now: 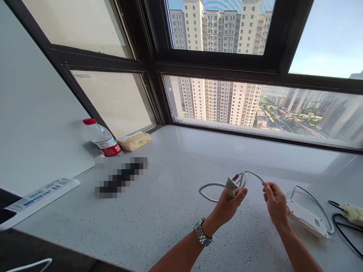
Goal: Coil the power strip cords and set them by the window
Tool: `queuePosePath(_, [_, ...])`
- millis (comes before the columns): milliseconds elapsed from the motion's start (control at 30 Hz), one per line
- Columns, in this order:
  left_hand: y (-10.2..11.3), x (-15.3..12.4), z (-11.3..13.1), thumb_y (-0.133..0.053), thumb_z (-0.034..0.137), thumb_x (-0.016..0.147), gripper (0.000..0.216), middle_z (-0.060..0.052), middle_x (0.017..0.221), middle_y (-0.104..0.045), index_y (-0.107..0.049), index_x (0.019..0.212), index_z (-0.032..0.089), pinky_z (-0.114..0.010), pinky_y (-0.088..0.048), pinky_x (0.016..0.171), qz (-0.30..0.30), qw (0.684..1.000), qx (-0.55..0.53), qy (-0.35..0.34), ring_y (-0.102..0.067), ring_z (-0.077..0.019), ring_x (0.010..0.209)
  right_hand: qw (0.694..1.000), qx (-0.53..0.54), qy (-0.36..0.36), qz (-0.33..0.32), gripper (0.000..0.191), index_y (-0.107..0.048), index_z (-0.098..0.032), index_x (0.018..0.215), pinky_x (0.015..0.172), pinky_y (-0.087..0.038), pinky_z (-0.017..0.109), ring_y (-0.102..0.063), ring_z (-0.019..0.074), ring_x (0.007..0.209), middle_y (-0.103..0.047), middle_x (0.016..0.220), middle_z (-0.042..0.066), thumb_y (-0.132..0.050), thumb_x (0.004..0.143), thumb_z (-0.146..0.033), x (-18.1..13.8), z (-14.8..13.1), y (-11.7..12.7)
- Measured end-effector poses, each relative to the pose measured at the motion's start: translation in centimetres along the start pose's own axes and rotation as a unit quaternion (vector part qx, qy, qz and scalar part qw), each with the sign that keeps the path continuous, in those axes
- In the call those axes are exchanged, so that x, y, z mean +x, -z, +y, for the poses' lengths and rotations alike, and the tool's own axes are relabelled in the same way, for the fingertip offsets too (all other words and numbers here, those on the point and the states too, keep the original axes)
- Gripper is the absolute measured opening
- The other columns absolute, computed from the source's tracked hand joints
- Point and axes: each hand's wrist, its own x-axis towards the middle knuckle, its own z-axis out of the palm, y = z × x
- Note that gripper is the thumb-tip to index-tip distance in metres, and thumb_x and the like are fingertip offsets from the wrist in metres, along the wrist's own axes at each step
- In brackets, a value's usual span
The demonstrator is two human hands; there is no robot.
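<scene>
My left hand [227, 206], with a metal watch on its wrist, is closed around a white plug [231, 186] and the coiled part of its white cable. A loop of the white cable [208, 186] sticks out to the left of that hand. Farther along, my right hand [274, 200] pinches a thin stretch of the cable between thumb and fingers. Beside and partly behind my right hand lies a white power strip [307, 219] on the speckled white counter [170, 211], with a cord curving around its far side.
A cream power strip [353, 213] with a black cord sits at the right edge. To the left are a red-capped bottle [104, 139], a tissue pack [135, 142], a blurred dark item [121, 177] and a long white package [42, 200]. Windows border the counter's back.
</scene>
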Motion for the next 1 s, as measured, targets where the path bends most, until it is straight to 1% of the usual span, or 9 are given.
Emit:
queuePosePath(100, [-1.6, 1.8, -1.4, -0.051, 0.064, 0.080, 0.051, 0.006, 0.052, -0.028, -0.034, 0.060, 0.020, -0.025, -0.020, 0.045, 0.075, 0.997, 0.005, 0.018, -0.023, -0.0076, 0.047, 0.993, -0.011, 0.121, -0.012, 0.036, -0.059, -0.017, 0.088, 0.047, -0.040, 0.023, -0.047, 0.0129, 0.053, -0.050, 0.063, 0.000, -0.042, 0.093, -0.048, -2.3, -1.3, -1.6])
queuePosePath(200, [-2.1, 3.1, -2.0, -0.059, 0.059, 0.076, 0.048, 0.006, 0.052, -0.034, -0.040, 0.060, 0.019, -0.024, -0.025, 0.047, 0.157, 0.987, -0.021, 0.035, -0.030, -0.0075, 0.048, 0.972, -0.025, 0.225, -0.064, 0.029, -0.058, -0.018, 0.113, 0.063, -0.052, 0.028, -0.061, 0.0176, 0.077, -0.062, 0.095, 0.010, -0.041, 0.096, -0.036, -4.1, -1.7, -2.8])
queuePosePath(267, [-1.7, 3.6, -2.0, -0.063, 0.056, 0.074, 0.046, 0.006, 0.049, -0.035, -0.045, 0.057, 0.017, -0.024, -0.026, 0.047, 0.200, 0.977, -0.062, 0.046, -0.031, -0.0070, 0.046, 0.955, -0.052, 0.271, -0.111, 0.036, -0.047, -0.021, 0.131, 0.077, -0.054, 0.032, -0.061, 0.0210, 0.100, -0.058, 0.117, 0.013, -0.040, 0.097, -0.031, -4.8, -1.7, -3.4])
queuePosePath(333, [-0.8, 3.9, -1.7, -0.067, 0.051, 0.071, 0.043, 0.005, 0.048, -0.039, -0.049, 0.055, 0.016, -0.023, -0.027, 0.046, 0.218, 0.968, -0.112, 0.059, -0.033, -0.0065, 0.044, 0.932, -0.114, 0.308, -0.153, 0.047, -0.034, -0.023, 0.142, 0.090, -0.051, 0.037, -0.051, 0.0245, 0.120, -0.050, 0.134, 0.014, -0.041, 0.097, -0.032, -5.2, -1.5, -3.6])
queuePosePath(433, [1.4, 4.2, -0.7, -0.073, 0.041, 0.069, 0.035, 0.001, 0.054, -0.052, -0.053, 0.057, 0.015, -0.022, -0.036, 0.050, 0.209, 0.949, -0.227, 0.069, -0.046, -0.0082, 0.050, 0.899, -0.246, 0.331, -0.148, 0.056, -0.027, -0.021, 0.146, 0.096, -0.046, 0.044, -0.044, 0.0297, 0.127, -0.046, 0.140, 0.014, -0.044, 0.095, -0.034, -5.3, -1.2, -3.5])
queuePosePath(567, [4.9, 4.2, 1.2, -0.072, 0.027, 0.075, 0.031, 0.007, 0.048, -0.044, -0.047, 0.060, 0.016, -0.021, -0.043, 0.055, 0.200, 0.881, -0.424, 0.069, -0.047, -0.0075, 0.047, 0.876, -0.385, 0.276, -0.089, 0.039, -0.047, -0.020, 0.132, 0.082, -0.048, 0.044, -0.059, 0.0296, 0.101, -0.062, 0.118, 0.013, -0.042, 0.094, -0.027, -4.6, -1.2, -2.3])
queuePosePath(667, [6.9, 4.0, 2.5, -0.061, 0.025, 0.086, 0.031, 0.010, 0.044, -0.031, -0.043, 0.061, 0.017, -0.022, -0.044, 0.054, 0.194, 0.858, -0.475, 0.031, -0.038, -0.0058, 0.039, 0.869, -0.443, 0.195, -0.102, 0.026, -0.061, -0.017, 0.109, 0.071, -0.046, 0.038, -0.063, 0.0249, 0.081, -0.068, 0.094, 0.011, -0.040, 0.095, -0.023, -3.6, -1.9, -1.0])
queuePosePath(800, [8.9, 3.7, 4.3, -0.046, 0.026, 0.095, 0.036, 0.010, 0.044, -0.022, -0.040, 0.060, 0.017, -0.019, -0.040, 0.048, 0.191, 0.851, -0.488, -0.030, -0.028, -0.0046, 0.034, 0.853, -0.487, 0.121, -0.144, 0.038, -0.062, -0.018, 0.074, 0.066, -0.040, 0.034, -0.059, 0.0220, 0.067, -0.065, 0.070, 0.008, -0.038, 0.098, -0.037, -2.6, -3.4, 0.8])
queuePosePath(1000, [12.2, 2.4, 7.2, -0.032, 0.029, 0.098, 0.042, 0.010, 0.044, -0.008, -0.034, 0.057, 0.018, -0.018, -0.024, 0.037, 0.138, 0.881, -0.443, -0.090, -0.008, -0.0064, 0.034, 0.847, -0.457, 0.048, -0.267, 0.058, -0.053, -0.019, 0.059, 0.051, -0.026, 0.027, -0.048, 0.0172, 0.053, -0.056, 0.056, 0.005, -0.030, 0.094, -0.059, -1.7, -5.0, 3.1])
